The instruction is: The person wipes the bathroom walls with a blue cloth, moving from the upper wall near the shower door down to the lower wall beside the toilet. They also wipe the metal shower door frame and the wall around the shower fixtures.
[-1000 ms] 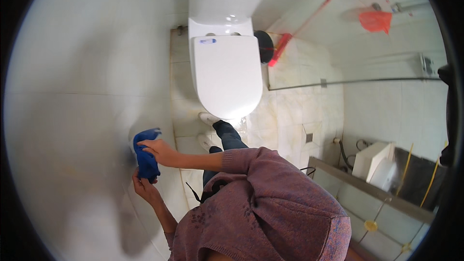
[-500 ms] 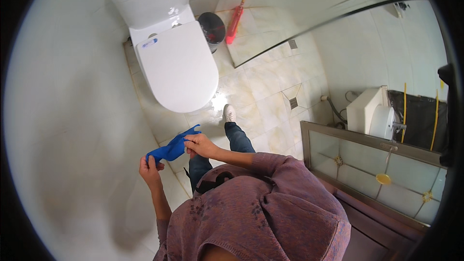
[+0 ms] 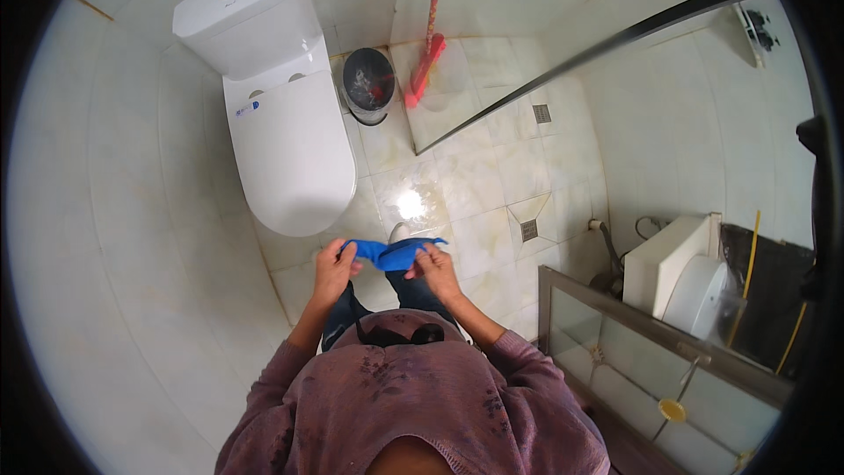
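A limp blue rubber glove (image 3: pixel 393 255) is stretched sideways in front of my waist, between my two hands. My left hand (image 3: pixel 331 274) pinches its left end between thumb and fingers. At the other end, my right hand (image 3: pixel 438 273) has its fingers closed on the glove, and a thin blue tip sticks out past them. Below the glove are my legs in dark trousers and one white shoe (image 3: pixel 399 232). The white toilet (image 3: pixel 294 154) stands just ahead on the left with its lid down.
Right of the toilet stands a dark bin (image 3: pixel 367 79). Beyond it, a red-headed floor tool (image 3: pixel 427 70) leans near a dark-edged glass panel (image 3: pixel 545 72). A floor drain (image 3: pixel 528 230) lies to the right. A framed glass door (image 3: pixel 633 308) is at my right, with a white box-shaped unit (image 3: pixel 668 268) behind it.
Both hands have moved rightward with the glove, from my left side to in front of my body. My view has turned, and the glove hangs more level between the hands.
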The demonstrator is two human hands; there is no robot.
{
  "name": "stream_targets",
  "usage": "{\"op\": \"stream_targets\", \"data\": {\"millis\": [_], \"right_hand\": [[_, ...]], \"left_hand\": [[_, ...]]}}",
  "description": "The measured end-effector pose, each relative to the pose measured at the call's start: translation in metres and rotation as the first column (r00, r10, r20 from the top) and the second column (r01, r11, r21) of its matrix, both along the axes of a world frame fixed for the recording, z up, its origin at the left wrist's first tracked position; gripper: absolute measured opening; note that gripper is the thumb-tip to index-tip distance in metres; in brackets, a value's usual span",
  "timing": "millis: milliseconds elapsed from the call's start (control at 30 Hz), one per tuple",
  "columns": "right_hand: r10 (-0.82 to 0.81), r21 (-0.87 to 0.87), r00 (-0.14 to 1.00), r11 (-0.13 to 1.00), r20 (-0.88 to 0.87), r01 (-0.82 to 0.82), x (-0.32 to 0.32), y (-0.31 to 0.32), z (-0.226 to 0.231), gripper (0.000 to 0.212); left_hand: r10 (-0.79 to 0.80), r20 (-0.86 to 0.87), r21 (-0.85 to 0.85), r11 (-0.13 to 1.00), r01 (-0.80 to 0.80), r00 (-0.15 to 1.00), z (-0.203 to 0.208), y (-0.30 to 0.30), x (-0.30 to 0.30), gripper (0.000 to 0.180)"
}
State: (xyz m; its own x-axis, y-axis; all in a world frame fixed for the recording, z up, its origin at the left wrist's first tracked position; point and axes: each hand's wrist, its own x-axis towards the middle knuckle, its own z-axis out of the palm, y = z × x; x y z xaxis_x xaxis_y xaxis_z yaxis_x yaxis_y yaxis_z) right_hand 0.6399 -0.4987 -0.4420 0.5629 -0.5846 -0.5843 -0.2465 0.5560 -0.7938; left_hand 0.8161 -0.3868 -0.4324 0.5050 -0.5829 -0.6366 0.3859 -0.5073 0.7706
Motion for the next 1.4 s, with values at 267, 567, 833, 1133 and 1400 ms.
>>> {"op": "stream_targets", "data": {"millis": [267, 567, 833, 1133, 1400], "right_hand": [[-0.288, -0.715, 0.945, 0.629, 0.152, 0.307, -0.001, -0.119, 0.108, 0.022], [-0.236, -0.728, 0.696, -0.087, 0.678, 0.680, 0.076, -0.226, 0.261, 0.042], [-0.321, -0.724, 0.664, -0.115, 0.675, 0.680, 0.080, -0.241, 0.241, 0.057], [-0.473, -0.879, 0.807, 0.127, 0.354, 0.460, 0.056, -0.221, 0.144, 0.032], [-0.266, -0.934, 0.957, 0.358, -0.120, -0.017, 0.039, -0.221, 0.112, 0.016]], "left_hand": [[0.041, 0.476, -0.444, 0.874, 0.199, 0.878, 0.104, -0.157, -0.002, 0.013], [0.604, 0.402, -0.912, 0.197, 0.360, 0.688, 0.257, -0.322, -0.005, 0.022], [0.625, 0.384, -0.898, 0.083, 0.432, 0.680, 0.223, -0.355, -0.019, 0.045], [0.452, 0.533, -0.846, 0.288, 0.448, 0.716, 0.131, -0.334, -0.019, 0.039], [0.193, 0.512, -0.692, 0.671, 0.268, 0.837, 0.100, -0.294, -0.018, 0.027]]}}
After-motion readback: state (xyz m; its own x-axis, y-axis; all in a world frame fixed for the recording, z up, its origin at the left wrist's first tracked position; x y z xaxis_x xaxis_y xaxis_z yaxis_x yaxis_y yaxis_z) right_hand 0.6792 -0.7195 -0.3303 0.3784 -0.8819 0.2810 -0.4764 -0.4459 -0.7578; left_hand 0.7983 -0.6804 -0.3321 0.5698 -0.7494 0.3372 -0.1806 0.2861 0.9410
